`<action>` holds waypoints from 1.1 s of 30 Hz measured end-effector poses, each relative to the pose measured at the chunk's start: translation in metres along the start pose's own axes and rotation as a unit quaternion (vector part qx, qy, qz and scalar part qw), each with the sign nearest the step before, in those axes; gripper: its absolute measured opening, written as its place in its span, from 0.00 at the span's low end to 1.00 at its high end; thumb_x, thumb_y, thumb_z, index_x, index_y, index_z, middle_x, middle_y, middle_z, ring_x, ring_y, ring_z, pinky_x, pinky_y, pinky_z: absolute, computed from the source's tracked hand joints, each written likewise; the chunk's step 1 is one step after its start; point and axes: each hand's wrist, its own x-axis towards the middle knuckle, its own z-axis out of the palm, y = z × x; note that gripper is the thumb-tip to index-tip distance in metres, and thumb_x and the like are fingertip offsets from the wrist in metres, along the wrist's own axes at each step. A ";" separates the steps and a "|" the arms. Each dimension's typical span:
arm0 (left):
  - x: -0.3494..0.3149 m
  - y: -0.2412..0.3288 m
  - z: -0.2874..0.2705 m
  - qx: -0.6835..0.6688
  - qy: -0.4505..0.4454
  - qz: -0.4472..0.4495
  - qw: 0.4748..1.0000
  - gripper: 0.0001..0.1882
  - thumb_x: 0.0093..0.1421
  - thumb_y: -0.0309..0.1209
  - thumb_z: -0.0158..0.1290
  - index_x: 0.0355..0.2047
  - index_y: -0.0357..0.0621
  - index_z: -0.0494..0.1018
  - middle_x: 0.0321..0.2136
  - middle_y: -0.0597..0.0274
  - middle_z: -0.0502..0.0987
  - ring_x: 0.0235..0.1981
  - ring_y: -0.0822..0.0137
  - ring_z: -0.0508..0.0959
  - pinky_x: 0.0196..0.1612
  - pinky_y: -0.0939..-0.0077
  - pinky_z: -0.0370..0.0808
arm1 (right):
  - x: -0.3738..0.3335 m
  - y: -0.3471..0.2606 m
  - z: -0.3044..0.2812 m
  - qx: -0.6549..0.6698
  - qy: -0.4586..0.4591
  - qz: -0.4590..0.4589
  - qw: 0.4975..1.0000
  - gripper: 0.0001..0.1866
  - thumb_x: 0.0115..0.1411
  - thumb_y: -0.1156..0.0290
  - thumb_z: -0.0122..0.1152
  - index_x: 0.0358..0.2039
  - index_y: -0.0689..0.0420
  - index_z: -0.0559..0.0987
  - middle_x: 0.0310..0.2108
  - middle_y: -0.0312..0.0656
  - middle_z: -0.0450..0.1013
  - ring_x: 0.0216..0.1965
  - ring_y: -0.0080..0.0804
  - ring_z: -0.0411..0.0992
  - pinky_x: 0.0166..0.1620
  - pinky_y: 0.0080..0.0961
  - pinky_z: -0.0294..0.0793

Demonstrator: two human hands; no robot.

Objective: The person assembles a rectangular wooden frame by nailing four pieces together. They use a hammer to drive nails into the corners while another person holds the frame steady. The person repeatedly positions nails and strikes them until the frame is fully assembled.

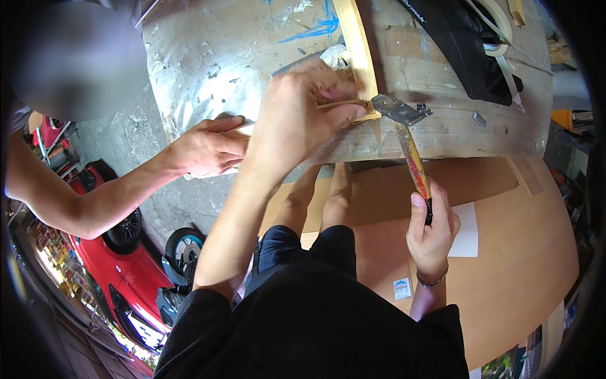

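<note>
My right hand [433, 224] is closed around the handle of a hammer [415, 158]. The hammer's dark metal head is beside the corner where two wooden strips meet. One pale wooden strip [356, 41] runs away from me across the worktable. At its near end, my left hand [297, 110] pinches the other wooden strip [344, 103], thumb along its near side. Its other fingers are partly blurred. To the left, a co-worker's hand [214, 146] holds the far left part of a pale strip [243, 131], which passes behind my left wrist.
The worn worktable [214, 57] bears small dark metal pieces [480, 120], a black bag [470, 57] and a tape roll [502, 25]. Large brown boards [505, 252] lean below its near edge at right. A red car [120, 265] and a wheel [186, 246] are at lower left.
</note>
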 end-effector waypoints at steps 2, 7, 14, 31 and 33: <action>0.012 0.010 -0.014 0.151 -0.020 0.183 0.971 0.29 0.46 0.27 0.73 0.52 0.51 0.83 0.53 0.61 0.79 0.52 0.61 0.79 0.55 0.63 0.76 | 0.001 0.003 -0.001 -0.017 -0.003 -0.003 1.000 0.13 0.68 0.74 0.63 0.50 0.68 0.77 0.43 0.53 0.81 0.40 0.51 0.83 0.40 0.37 0.83; 0.058 -0.023 -0.029 0.251 -0.148 0.384 0.876 0.46 0.38 0.41 0.73 0.63 0.65 0.74 0.68 0.61 0.67 0.73 0.51 0.60 0.74 0.51 0.61 | 0.007 -0.008 -0.009 -0.011 0.047 -0.067 0.997 0.12 0.69 0.73 0.62 0.49 0.67 0.78 0.43 0.52 0.81 0.40 0.50 0.83 0.41 0.35 0.83; 0.066 -0.040 -0.011 0.148 -0.147 0.395 0.895 0.38 0.35 0.41 0.68 0.53 0.58 0.80 0.63 0.56 0.71 0.73 0.46 0.59 0.73 0.49 0.63 | 0.011 0.001 -0.002 -0.058 -0.008 -0.073 0.996 0.12 0.69 0.72 0.60 0.47 0.68 0.78 0.39 0.52 0.81 0.35 0.49 0.82 0.37 0.35 0.81; 0.065 -0.040 -0.011 0.145 -0.147 0.383 0.900 0.36 0.37 0.38 0.68 0.52 0.59 0.80 0.62 0.61 0.71 0.72 0.47 0.60 0.70 0.52 0.69 | 0.011 0.009 0.006 -0.058 -0.041 -0.028 0.997 0.11 0.69 0.70 0.61 0.44 0.65 0.78 0.35 0.50 0.79 0.30 0.50 0.80 0.32 0.39 0.78; 0.064 -0.042 -0.010 0.144 -0.142 0.385 0.900 0.36 0.37 0.38 0.68 0.53 0.60 0.80 0.62 0.61 0.71 0.72 0.47 0.60 0.70 0.52 0.69 | 0.012 -0.001 -0.003 -0.038 0.006 -0.055 0.998 0.10 0.69 0.70 0.61 0.44 0.64 0.78 0.34 0.50 0.79 0.29 0.50 0.79 0.31 0.39 0.78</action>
